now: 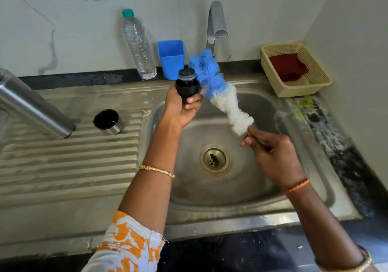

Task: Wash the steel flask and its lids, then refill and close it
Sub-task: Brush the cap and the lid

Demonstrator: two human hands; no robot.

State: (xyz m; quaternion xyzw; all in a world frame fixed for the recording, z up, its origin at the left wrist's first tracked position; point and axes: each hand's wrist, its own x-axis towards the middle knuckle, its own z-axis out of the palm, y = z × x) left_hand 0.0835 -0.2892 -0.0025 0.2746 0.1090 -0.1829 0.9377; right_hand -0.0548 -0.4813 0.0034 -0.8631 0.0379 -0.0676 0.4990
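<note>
My left hand [182, 108] holds a black stopper lid [187, 84] upright above the sink's back left corner. My right hand [270, 152] grips the handle end of a fluffy bottle brush [220, 91], blue at the tip and white near my fingers. The brush's blue part rests against the right side of the stopper lid. The steel flask [31, 105] stands tilted at the left on the ribbed drainboard [69, 158]. A steel cup lid [108, 122] with a black inside sits mouth up beside the flask.
The steel sink [310, 166] has a drain [215, 160] below my hands. At the back are a tap [216, 24], a blue plastic cup [171, 58] and a clear water bottle [138, 45]. A beige basket [315, 82] with a red cloth [288, 67] sits at the right.
</note>
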